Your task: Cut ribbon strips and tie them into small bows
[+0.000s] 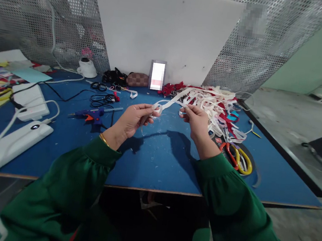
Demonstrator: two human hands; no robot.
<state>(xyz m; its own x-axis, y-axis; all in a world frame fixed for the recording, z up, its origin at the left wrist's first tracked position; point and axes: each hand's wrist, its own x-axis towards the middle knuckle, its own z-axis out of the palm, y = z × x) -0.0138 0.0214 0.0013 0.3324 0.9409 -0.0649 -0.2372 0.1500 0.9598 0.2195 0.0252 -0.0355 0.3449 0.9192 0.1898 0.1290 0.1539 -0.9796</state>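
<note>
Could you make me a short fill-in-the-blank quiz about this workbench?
The person's left hand and right hand hold a ____ strip.
The bracelet circles the ____ wrist.
Both sleeves are ____.
The tangled heap of strips lies nearer the ____ hand.

Missing words: white; left; green; right.
</note>
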